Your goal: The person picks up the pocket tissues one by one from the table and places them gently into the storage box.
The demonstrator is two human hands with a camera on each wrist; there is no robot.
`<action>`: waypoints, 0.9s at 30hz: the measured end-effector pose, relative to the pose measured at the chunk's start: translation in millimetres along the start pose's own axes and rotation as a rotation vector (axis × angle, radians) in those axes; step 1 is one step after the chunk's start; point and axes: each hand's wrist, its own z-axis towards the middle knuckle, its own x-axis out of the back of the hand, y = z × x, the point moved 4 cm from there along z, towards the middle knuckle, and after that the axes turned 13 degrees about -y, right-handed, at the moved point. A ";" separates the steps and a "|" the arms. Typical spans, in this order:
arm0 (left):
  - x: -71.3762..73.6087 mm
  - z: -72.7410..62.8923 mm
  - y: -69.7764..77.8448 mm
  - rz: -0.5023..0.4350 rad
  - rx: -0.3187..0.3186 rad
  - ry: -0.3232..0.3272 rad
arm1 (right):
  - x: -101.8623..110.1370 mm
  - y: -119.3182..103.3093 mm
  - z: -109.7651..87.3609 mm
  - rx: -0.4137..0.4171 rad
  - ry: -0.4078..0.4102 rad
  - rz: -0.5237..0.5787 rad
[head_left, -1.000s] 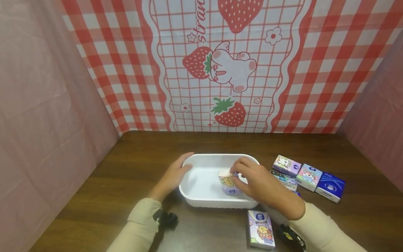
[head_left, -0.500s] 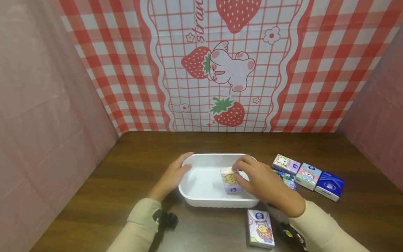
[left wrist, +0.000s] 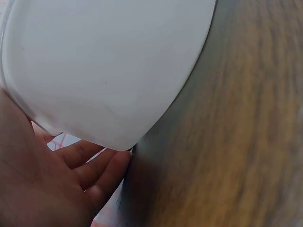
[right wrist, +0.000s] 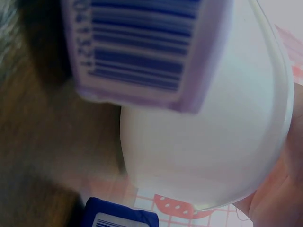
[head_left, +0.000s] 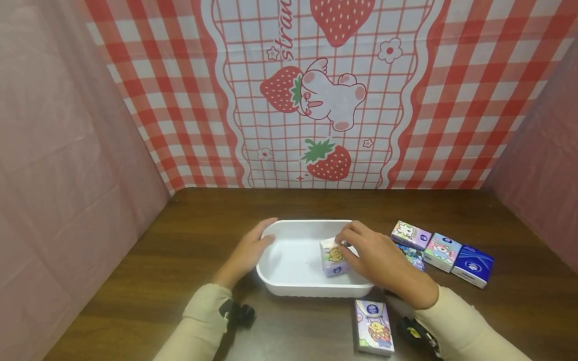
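Observation:
A white plastic basin (head_left: 289, 258) sits on the brown table in the head view. My left hand (head_left: 246, 253) grips its left end, thumb over the rim and fingers along the outside; the left wrist view shows those fingers under the basin's curved wall (left wrist: 109, 71). Over the basin's right end, my right hand (head_left: 377, 255) pinches the top of a small pocket tissue pack (head_left: 333, 260), lilac and cream with a yellow cartoon figure. That pack stands upright inside, partly hidden by the fingers. In the right wrist view the hand (right wrist: 274, 194) lies against the basin's rim.
A lilac tissue pack (head_left: 374, 328) lies in front of the basin. To the right lie a white-and-lilac pack (head_left: 411, 235), a pastel bear pack (head_left: 443, 252), a dark blue pack (head_left: 472, 266) and a colourful pack (head_left: 412, 256) partly behind the right hand. A checked strawberry cloth (head_left: 316, 150) hangs behind.
The tissue pack in my right hand has shifted a little to the right inside the basin and stands straighter. My left hand has stayed on the basin's left end.

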 end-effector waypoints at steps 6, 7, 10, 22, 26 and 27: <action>0.2 0.1 0.1 -0.001 -0.006 0.000 | 0.0 0.5 0.1 -0.005 0.000 0.015; 0.1 0.3 -0.2 0.001 -0.008 0.001 | 0.0 0.6 0.1 -0.005 0.001 0.017; -0.1 0.7 -0.9 0.005 -0.012 0.005 | 0.1 0.6 0.1 -0.006 0.007 0.023; -0.3 -0.5 1.3 0.016 -0.007 0.007 | 0.0 0.6 -0.3 0.001 0.031 0.027; -0.5 -0.5 1.3 0.015 -0.013 0.006 | -0.1 0.1 0.0 0.008 0.030 0.015; -0.5 -0.5 1.3 0.014 -0.014 0.006 | -0.2 -0.1 0.0 0.009 0.026 0.011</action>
